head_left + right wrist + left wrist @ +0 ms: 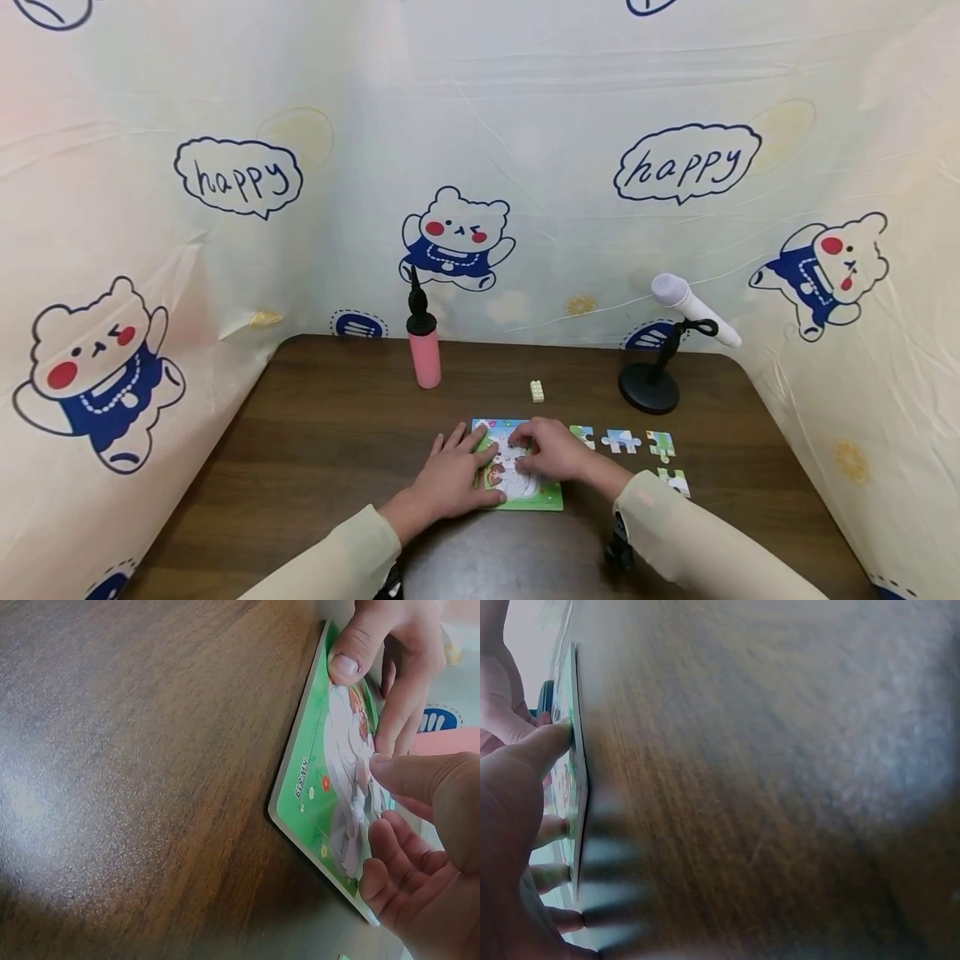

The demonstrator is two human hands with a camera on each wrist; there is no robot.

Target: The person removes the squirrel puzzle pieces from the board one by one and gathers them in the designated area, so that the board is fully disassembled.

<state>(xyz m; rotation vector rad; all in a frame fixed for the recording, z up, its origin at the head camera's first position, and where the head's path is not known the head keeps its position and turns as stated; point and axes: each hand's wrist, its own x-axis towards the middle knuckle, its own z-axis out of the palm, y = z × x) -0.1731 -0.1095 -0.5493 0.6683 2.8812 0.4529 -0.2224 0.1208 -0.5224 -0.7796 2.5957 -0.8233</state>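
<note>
A jigsaw puzzle board (543, 500), green-edged with a white rabbit-like figure, lies flat on the table. Across its left side my left hand (453, 478) rests with fingers spread; in the left wrist view the thumb (553, 742) presses on the board near its edge. My right hand (555, 448) is over the board's right half, fingers bent. The right wrist view shows its thumb (405, 772) touching the printed surface, other fingers curled beside it. Whether a piece is between thumb and forefinger is hidden.
Several loose puzzle pieces (622, 442) lie to the right of the board. A pale toy brick (537, 392) is behind it. Farther back stand a pink hand pump (425, 358) and a white microphone (693, 307) on a black stand (649, 389). A printed cloth hangs around the table (330, 433).
</note>
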